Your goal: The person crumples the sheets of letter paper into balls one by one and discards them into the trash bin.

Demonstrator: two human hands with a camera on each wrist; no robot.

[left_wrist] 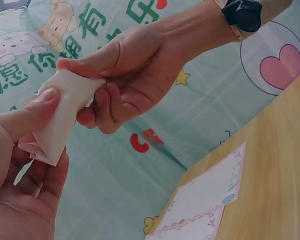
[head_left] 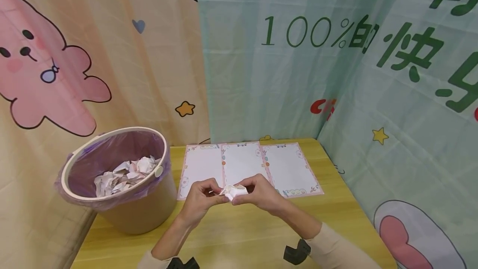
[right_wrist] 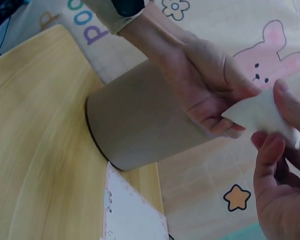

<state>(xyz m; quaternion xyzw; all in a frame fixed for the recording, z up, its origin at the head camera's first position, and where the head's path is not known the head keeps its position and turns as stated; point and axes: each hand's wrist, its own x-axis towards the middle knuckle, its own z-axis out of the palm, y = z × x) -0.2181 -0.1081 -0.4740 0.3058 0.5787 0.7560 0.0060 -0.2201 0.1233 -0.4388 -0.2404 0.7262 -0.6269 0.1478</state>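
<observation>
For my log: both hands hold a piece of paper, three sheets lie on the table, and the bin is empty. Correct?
The bin isn't empty: the head view shows crumpled paper inside it. The rest stands: the left hand and right hand hold a piece of paper; three sheets lie on the table.

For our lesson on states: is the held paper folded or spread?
Folded: the left hand and right hand pinch compact paper with layered edges.
</observation>
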